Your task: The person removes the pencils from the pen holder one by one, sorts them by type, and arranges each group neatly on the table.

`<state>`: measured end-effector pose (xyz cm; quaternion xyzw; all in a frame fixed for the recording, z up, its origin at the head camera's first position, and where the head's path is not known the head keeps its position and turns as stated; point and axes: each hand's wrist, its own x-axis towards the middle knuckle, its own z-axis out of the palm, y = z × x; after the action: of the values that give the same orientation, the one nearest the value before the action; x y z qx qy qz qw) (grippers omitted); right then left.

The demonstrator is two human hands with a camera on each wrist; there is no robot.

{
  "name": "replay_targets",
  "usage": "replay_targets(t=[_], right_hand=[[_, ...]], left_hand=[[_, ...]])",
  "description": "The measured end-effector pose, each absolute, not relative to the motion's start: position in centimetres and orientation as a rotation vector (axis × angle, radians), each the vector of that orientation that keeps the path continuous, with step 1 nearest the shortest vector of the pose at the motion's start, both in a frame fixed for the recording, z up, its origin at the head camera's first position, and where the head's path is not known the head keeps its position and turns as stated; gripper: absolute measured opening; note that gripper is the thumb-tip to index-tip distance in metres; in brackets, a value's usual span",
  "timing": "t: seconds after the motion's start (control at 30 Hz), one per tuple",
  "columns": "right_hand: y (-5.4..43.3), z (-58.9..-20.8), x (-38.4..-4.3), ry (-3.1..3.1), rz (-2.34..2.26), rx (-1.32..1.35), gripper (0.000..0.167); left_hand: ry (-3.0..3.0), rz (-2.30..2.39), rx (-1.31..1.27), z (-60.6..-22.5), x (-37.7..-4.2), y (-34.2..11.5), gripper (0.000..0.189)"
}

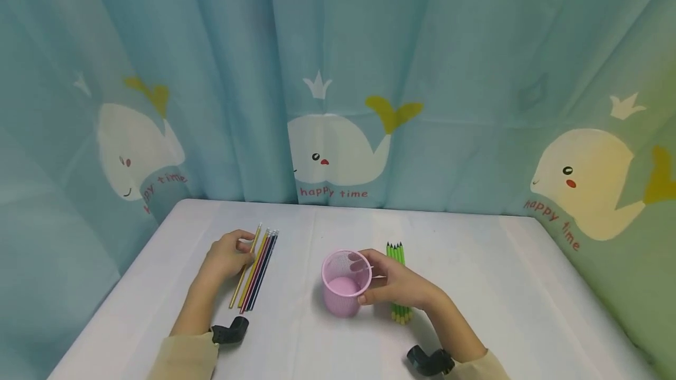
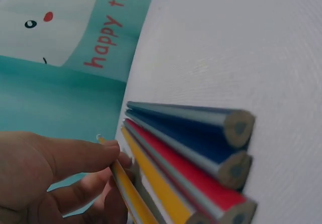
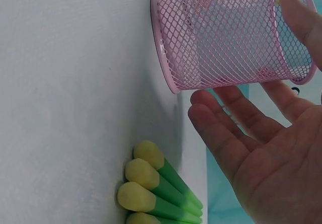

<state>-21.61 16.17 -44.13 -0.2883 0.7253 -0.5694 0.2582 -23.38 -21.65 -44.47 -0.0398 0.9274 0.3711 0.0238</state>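
Observation:
In the head view, my left hand [image 1: 228, 255] pinches a yellow pencil [image 1: 239, 287] between thumb and fingers. Close beside it on the table lie another yellow pencil, a red one and two dark blue pencils [image 1: 264, 268]. The left wrist view shows the pinched yellow pencil [image 2: 133, 196] beside that row, blunt ends toward the camera. My right hand [image 1: 396, 282] holds a pink mesh pen cup [image 1: 342, 304] from its right side, thumb at the near rim and fingers round the far side. The cup's inside looks empty, its opening tipped toward the head camera.
Several green pencils [image 1: 401, 314] lie in a bundle partly under my right hand, dark tips pointing away. The white table [image 1: 475, 286] backs onto a blue curtain [image 1: 465, 75] printed with whales. A black camera mount [image 1: 230, 331] sits on each wrist.

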Motion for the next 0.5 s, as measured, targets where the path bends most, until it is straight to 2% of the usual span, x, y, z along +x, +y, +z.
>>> replay_targets(t=[0.5], right_hand=[[16.32, -43.69, -21.82, 2.008, -1.538, -0.818, 0.072]], left_hand=[[2.872, 1.158, -0.079, -43.93, -23.81, -21.18, 0.044]])
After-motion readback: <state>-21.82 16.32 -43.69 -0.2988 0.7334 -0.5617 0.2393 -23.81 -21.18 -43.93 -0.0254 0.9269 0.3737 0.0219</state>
